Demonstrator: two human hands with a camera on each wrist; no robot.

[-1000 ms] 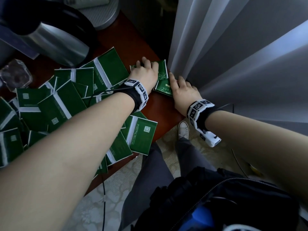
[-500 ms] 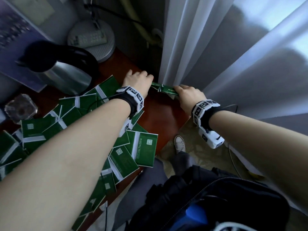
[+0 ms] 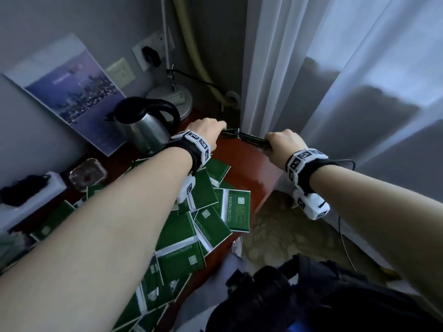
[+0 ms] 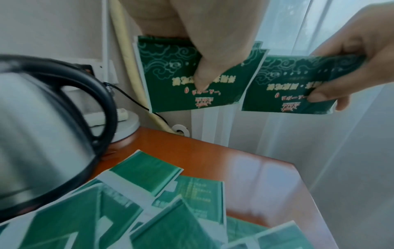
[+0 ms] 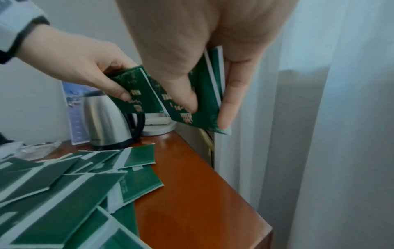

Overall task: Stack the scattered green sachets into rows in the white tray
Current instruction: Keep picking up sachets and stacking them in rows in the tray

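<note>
Both hands are raised above the far right corner of the wooden table point(image 3: 249, 168). My left hand point(image 3: 221, 130) pinches a small stack of green sachets point(image 4: 170, 70) between thumb and fingers. Just to its right, my right hand point(image 3: 275, 142) grips another small stack of sachets point(image 4: 287, 80), thumb on the printed face point(image 5: 204, 94). The two stacks hang side by side, edges nearly touching. Many more green sachets point(image 3: 203, 226) lie scattered and overlapping across the table below my left forearm. I do not plainly see a white tray.
A steel kettle point(image 3: 143, 130) with a black handle stands close to the left of my left hand. Behind it are a lamp base point(image 3: 172, 99) and a picture card point(image 3: 69, 92). A glass dish point(image 3: 87, 173) and a white box point(image 3: 28, 202) sit at the left. The curtain point(image 3: 311, 80) hangs beside the table's right edge.
Both hands have lifted their sachets off the table corner and now hold them in the air. The head view has tilted upward, showing more of the wall.
</note>
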